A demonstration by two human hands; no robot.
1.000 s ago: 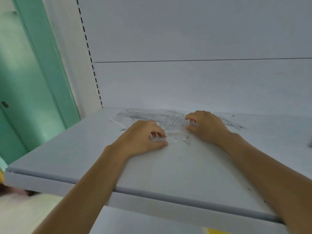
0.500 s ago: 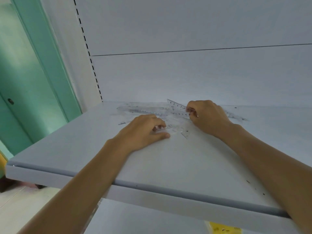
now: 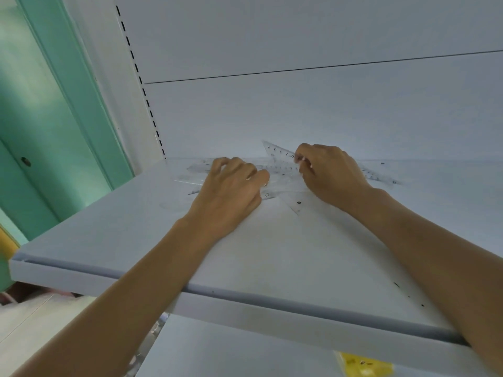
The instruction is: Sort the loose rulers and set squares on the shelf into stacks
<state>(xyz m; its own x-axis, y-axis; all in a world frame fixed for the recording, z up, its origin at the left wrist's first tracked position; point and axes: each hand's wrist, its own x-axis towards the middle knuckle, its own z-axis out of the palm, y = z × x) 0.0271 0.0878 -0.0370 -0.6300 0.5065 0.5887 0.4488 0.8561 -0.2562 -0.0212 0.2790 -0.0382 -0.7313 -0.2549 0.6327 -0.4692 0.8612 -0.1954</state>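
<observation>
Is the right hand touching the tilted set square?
Touching. The head view shows the right hand pinching the set square, whose far corner stands raised above the shelf.

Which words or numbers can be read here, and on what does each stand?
Nothing reads clearly.
Clear plastic set square pinched by the right hand: scale digits, blurred.
Clear flat rulers on the white shelf: markings too small.
Yellow label below: dark marks, unreadable.
</observation>
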